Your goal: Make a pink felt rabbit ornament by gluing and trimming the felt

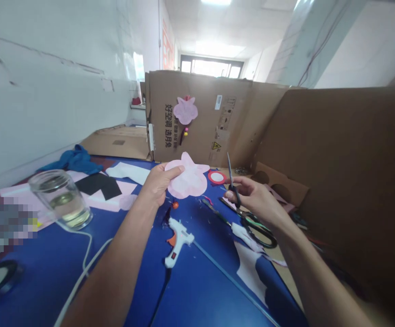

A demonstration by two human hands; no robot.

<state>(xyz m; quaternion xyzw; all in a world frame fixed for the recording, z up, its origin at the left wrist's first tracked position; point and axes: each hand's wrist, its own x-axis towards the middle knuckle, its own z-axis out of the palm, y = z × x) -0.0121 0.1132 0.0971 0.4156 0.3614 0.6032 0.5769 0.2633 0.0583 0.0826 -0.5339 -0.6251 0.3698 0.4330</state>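
Note:
My left hand pinches the left edge of a pale pink cut-out with a wavy outline and two pointed tips at the top. My right hand has its fingers closed round the dark handle of a small pair of scissors, blades pointing up. Just left of the right fingertips lies a red ring with a white centre. On the blue table below the cut-out rests a white glue gun with an orange trigger. Larger black-handled scissors lie under my right wrist.
A glass jar of pale liquid stands at the left near black felt and a blue cloth. Cardboard walls enclose the back and right; a similar pink shape hangs there. A white cable crosses the left side.

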